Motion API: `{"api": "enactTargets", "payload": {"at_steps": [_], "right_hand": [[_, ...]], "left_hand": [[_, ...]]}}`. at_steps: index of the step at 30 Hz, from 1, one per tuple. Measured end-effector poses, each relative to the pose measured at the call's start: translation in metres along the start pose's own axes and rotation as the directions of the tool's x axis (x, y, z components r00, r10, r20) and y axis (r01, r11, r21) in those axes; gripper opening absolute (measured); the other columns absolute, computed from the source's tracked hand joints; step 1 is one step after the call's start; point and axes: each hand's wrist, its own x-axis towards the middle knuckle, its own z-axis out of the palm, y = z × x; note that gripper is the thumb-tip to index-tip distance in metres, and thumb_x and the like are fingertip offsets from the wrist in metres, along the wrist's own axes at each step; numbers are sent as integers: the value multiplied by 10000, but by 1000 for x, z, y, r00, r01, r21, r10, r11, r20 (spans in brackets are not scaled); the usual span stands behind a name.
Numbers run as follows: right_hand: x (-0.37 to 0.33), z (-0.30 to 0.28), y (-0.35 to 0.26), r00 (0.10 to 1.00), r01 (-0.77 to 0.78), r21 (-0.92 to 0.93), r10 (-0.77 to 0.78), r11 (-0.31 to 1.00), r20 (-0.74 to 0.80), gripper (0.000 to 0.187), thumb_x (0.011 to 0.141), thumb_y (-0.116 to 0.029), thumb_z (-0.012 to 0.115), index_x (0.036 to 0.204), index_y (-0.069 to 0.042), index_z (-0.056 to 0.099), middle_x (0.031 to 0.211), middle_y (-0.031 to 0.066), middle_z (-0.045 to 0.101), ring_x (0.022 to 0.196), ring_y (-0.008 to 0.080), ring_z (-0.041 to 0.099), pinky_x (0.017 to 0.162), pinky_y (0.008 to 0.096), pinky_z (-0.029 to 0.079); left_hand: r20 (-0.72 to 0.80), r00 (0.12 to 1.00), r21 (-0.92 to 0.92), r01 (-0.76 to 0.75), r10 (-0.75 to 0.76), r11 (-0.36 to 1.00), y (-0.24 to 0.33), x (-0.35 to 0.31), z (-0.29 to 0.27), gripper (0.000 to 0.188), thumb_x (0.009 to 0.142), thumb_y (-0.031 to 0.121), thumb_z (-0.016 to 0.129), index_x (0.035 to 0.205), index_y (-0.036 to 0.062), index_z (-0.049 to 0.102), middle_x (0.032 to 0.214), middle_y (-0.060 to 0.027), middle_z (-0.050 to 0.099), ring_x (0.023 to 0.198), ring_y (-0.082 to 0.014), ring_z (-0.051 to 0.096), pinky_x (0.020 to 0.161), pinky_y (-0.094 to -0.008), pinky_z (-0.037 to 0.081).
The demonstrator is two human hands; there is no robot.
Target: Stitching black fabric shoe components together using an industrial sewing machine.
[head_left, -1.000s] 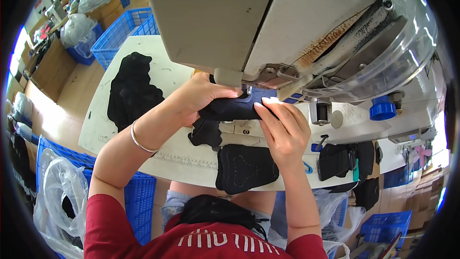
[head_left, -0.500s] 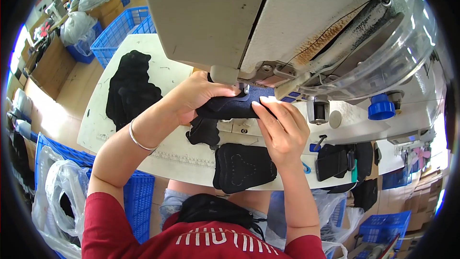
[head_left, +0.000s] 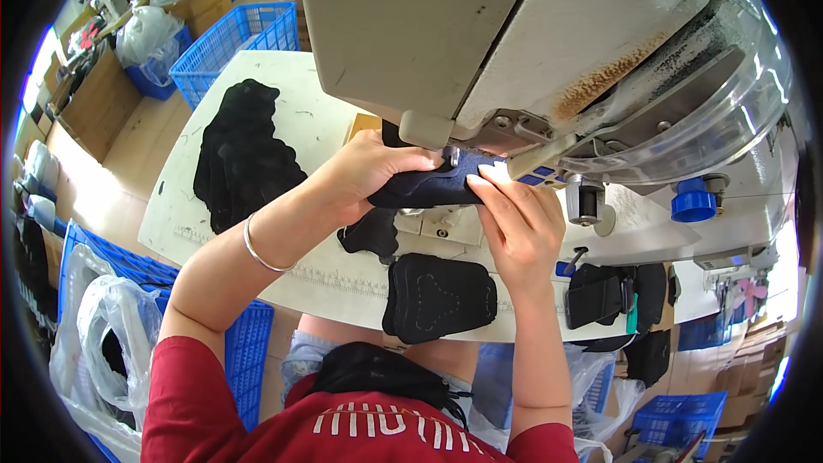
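A dark navy-black fabric piece (head_left: 426, 192) is curled under the presser foot (head_left: 451, 154) of a sewing machine (head_left: 411, 26). My left hand (head_left: 362, 173) grips its left end, thumb on top close to the foot and the other fingers mostly hidden beneath. On the right side, my right hand (head_left: 523, 227) pinches the fabric edge between fingertips and thumb. Just below the work lies a small black fabric piece (head_left: 370, 234). Nearer to me is a stack of black stitched panels (head_left: 441, 298) at the table edge.
A heap of black fabric pieces (head_left: 244, 159) covers part of the white table (head_left: 171, 197) at left. Blue crates (head_left: 249, 360) stand at left and behind. Right of my forearm sit a phone (head_left: 593, 304) and black pieces. A clear plastic guard (head_left: 729, 129) curves off the machine.
The whole view has shifted slightly, so machine, table and hands appear a little further right. Both hands keep hold of the fabric at the presser foot, with little visible movement relative to it.
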Motion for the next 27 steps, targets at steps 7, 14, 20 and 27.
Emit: {"api": "enactTargets", "payload": {"at_steps": [7,14,20,27], "right_hand": [[-10,-3,-8,990,-101,-122,112,987,83,351,683,-35,724,1024,-110,695,1091,25,642,923,228,552,835,342,420],[-25,-12,-20,875,-426,142,447,893,-186,470,754,-114,756,1134,43,528,1142,189,547,1033,364,506,908,441,387],[-12,-13,-19,938,-341,-140,327,930,-112,424,762,-101,748,1107,34,541,1162,215,488,1015,365,491,845,432,411],[-20,1,-25,904,-422,-105,410,901,-119,225,857,-131,652,1064,-49,629,1023,86,558,917,236,526,824,330,425]], "left_hand": [[40,985,-64,-168,171,984,-17,10,-4,203,799,64,678,968,-48,682,910,-107,687,770,-154,662,678,-277,541],[28,979,-107,-197,201,974,-23,15,-4,233,797,69,680,994,-55,681,925,-105,689,799,-150,655,709,-275,527],[-31,989,-104,-145,143,984,-22,13,-3,210,797,78,688,979,-28,692,932,-82,691,819,-150,653,723,-287,522],[-45,986,-216,-166,160,962,-28,9,3,166,798,80,690,944,1,702,900,-54,693,786,-127,652,711,-282,518]]}}
